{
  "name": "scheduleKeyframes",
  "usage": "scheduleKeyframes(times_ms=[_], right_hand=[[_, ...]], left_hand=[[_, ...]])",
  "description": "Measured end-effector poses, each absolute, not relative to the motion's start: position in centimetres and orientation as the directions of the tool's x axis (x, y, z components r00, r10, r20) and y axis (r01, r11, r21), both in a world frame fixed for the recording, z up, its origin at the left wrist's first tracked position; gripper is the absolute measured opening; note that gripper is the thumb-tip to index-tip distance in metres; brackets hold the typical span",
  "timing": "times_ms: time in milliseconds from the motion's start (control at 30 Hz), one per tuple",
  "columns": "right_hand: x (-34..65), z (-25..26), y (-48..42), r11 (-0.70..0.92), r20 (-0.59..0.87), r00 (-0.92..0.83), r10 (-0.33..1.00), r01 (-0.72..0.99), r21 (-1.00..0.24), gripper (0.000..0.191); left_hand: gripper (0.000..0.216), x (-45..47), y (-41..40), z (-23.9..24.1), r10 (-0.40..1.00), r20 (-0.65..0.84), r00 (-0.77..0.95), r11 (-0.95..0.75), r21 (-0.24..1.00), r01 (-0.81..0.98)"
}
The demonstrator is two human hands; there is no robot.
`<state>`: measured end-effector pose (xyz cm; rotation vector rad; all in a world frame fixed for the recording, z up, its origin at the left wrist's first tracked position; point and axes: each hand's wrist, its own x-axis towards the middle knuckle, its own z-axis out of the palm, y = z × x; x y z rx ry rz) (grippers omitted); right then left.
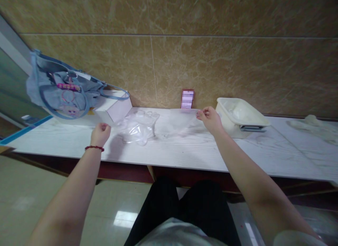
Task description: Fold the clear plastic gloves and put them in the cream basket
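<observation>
My right hand (210,119) is closed in a pinch on the edge of a translucent plastic bag (181,122), which hangs to the left from the fingertips and is blurred. On the left, my left hand (100,134), with a red braided bracelet (94,148) at the wrist, is closed above the table. A crumpled clear plastic bag (138,128) lies just right of that hand; whether the fingers hold its edge cannot be made out. The white wood-grain table (169,152) runs beneath both hands.
A light blue handbag (66,87) rests on a white box (120,106) at left. A phone (187,99) leans against the marbled wall (169,69). Right of my right hand stands a cream plastic bin (239,129). A pale crumpled item (314,124) lies far right.
</observation>
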<state>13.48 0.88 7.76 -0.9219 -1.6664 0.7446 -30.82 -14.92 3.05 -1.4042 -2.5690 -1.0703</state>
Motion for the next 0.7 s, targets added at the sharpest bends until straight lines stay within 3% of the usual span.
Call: scheduleKeyframes(times_ms=[100,200,233,333,433,533,700], right_hand=[[14.3,7.6,-0.9,0.551,0.524,-0.175,0.833,0.326,-0.768,0.03],[14.6,7.6,-2.7,0.567,0.53,-0.208,0.822,0.367,-0.737,0.031],[14.6,7.7,-3.1,0.571,0.529,-0.218,0.82,0.358,-0.738,0.031],[14.4,8.7,-4.1,0.587,0.534,-0.246,0.809,0.321,-0.743,0.031],[14.1,10.2,-4.5,0.609,0.542,-0.282,0.792,0.295,-0.736,0.031],[13.9,11.6,-4.1,0.598,0.523,-0.304,0.796,0.261,-0.758,0.031],[13.4,13.1,-0.8,0.489,0.416,-0.307,0.856,0.217,-0.845,0.028]], left_hand=[[0.037,-29.9,-16.7,2.3,0.694,0.303,-0.653,0.508,0.436,0.743],[0.039,-26.5,-17.0,3.7,0.689,0.465,-0.556,0.461,0.309,0.831],[0.039,-24.8,-16.8,4.5,0.718,0.509,-0.475,0.371,0.298,0.88],[0.043,-18.5,-15.6,7.1,0.804,0.558,-0.204,-0.002,0.346,0.938],[0.057,-12.8,-13.8,9.1,0.87,0.492,0.019,-0.27,0.444,0.854],[0.067,-9.2,-11.4,10.5,0.913,0.392,0.112,-0.342,0.587,0.733],[0.026,-7.7,-6.1,12.3,0.951,0.3,0.069,-0.264,0.679,0.685]])
